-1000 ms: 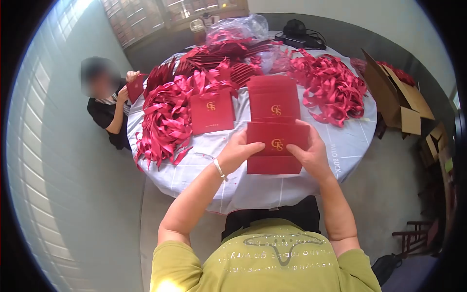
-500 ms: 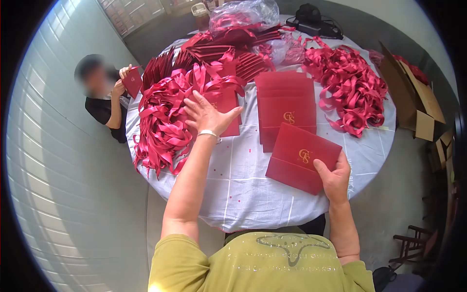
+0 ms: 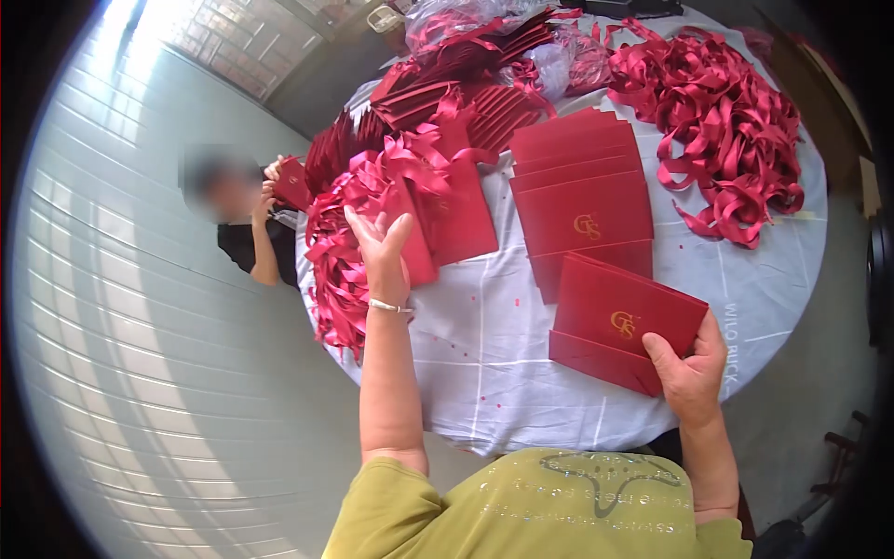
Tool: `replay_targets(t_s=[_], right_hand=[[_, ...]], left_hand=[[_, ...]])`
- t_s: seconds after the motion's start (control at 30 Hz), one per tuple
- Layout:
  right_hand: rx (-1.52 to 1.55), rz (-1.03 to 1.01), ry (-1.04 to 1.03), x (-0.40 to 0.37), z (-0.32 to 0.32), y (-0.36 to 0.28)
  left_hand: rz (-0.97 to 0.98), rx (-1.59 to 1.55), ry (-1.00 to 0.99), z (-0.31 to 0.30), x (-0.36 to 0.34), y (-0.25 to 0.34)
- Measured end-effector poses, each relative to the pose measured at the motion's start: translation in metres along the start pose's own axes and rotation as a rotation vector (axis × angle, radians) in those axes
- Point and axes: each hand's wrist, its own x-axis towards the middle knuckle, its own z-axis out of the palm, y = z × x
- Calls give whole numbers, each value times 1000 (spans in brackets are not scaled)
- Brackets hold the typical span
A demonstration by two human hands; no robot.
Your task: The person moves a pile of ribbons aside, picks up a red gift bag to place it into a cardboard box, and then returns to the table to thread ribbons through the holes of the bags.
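My right hand [image 3: 694,368] grips flat red paper bags [image 3: 610,312] with a gold logo, thumb on top and fingers beneath. Layered edges show along their upper side. Just beyond them lies a fanned stack of similar red bags [image 3: 582,200], which they overlap in this view. My left hand [image 3: 380,247], a bracelet at its wrist, reaches to the left with fingers stretched out. It is at the edge of a pile of red ribbons [image 3: 340,270], right beside a flat red bag [image 3: 416,244]. Another red bag [image 3: 466,219] lies to the right of that one.
A second heap of red ribbon [image 3: 712,121] covers the table's far right. Folded red bags [image 3: 410,98] and clear plastic [image 3: 456,23] crowd the back. Across the left edge, a person [image 3: 247,219] holds up a small red bag [image 3: 293,182]. A white cloth [image 3: 466,410] covers the round table.
The view has turned and shifted, so the table sits further right. My left hand's fingers, spread wide before, are closer together among the ribbons. My right hand still holds the bags.
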Motion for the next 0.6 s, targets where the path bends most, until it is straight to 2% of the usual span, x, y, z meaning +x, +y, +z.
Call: replay_targets(t_s=[0.17, 0.2, 0.3, 0.37, 0.4, 0.47, 0.53, 0.6], right_hand=[[-38, -18, -5, 0, -2, 0], [-44, -24, -4, 0, -2, -1], [-82, -39, -1, 0, -3, 0], [-100, -47, -17, 1, -3, -2], [-116, -54, -31, 1, -3, -3], [-126, -55, -35, 1, -3, -2], [-139, -62, -29, 1, -3, -1], [-95, -55, 1, 1, -3, 2]], left_hand=[[-91, -14, 25, -12, -3, -18], [-76, 67, 18, -14, -9, -19], [57, 459, -208, -11, -32, -9], [223, 1176, -285, -11, -41, -10], [281, 1201, -329, -12, -41, -15], [213, 1282, -401, -10, -36, -17], [199, 1252, -417, -12, -27, -18], [262, 1258, -382, -10, -21, -18]])
